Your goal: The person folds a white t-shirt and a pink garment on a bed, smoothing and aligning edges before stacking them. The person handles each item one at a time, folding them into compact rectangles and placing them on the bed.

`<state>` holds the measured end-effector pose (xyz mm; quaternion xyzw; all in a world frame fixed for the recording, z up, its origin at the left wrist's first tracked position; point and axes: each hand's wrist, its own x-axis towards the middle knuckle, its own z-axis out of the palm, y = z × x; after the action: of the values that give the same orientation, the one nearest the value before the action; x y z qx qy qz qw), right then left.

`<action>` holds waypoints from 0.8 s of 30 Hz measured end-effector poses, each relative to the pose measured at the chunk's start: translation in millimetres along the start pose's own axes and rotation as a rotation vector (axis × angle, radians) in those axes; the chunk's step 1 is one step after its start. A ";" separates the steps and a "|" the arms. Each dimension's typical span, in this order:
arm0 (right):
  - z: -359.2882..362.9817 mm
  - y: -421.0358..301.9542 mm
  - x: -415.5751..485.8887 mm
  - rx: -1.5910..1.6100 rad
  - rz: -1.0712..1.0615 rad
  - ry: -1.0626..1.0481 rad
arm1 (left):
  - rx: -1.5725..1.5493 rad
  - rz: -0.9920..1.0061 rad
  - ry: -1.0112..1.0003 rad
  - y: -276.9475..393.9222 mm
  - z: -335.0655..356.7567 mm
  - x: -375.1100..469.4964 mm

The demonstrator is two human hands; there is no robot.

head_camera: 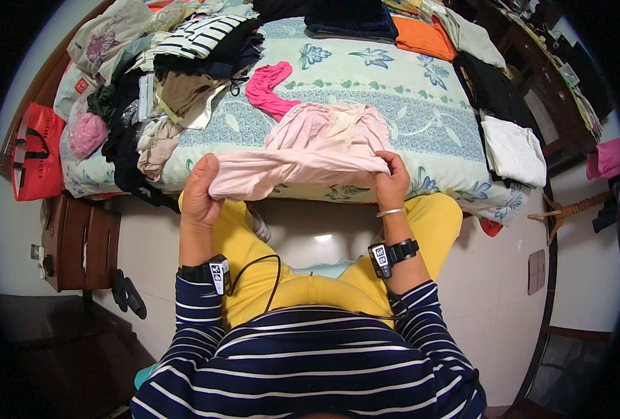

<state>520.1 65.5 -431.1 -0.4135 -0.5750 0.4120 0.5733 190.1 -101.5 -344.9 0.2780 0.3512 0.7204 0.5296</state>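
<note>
A pale pink garment (336, 128) lies partly on the bed, its near end lifted and stretched between my hands at the bed's front edge. My left hand (201, 186) grips one end of the raised cloth, thumb on top. At the other end, my right hand (392, 178) pinches the fabric between thumb and fingers. The cloth between them is twisted and creased. A bright pink sleeve or strip of cloth (270, 91) extends from behind the pale garment; whether the two are joined cannot be seen.
Piled clothes (189, 68) cover the bed's left side. A red bag (38, 152) stands beyond them. Folded dark clothes (349, 20), an orange cloth (424, 37), black clothes (485, 86) and a white folded garment (514, 149) line the back and right. A wooden cabinet (87, 241) stands left.
</note>
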 end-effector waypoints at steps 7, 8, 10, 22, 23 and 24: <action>-10.7 -16.0 -0.6 0.422 0.319 -0.329 | -0.115 0.020 -0.047 13.1 -6.6 3.7; -9.7 -17.4 -2.6 0.467 0.337 -0.320 | -0.094 0.017 -0.005 13.9 -5.4 6.0; -9.1 -17.5 -4.8 0.539 0.365 -0.326 | -0.090 -0.001 0.002 15.4 -2.8 13.3; -13.1 -24.9 3.1 0.901 0.447 -0.555 | 0.535 0.086 -0.013 -11.7 5.1 109.8; -11.1 -26.5 3.1 0.854 0.502 -0.490 | 0.803 0.259 0.107 -27.4 10.4 116.8; -7.9 -26.7 1.9 0.829 0.529 -0.442 | 1.201 0.541 0.148 -36.1 12.2 119.3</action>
<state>527.9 58.7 -405.2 -0.1868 -0.3475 0.8119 0.4303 186.1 22.3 -363.1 0.5531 0.6449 0.5243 0.0577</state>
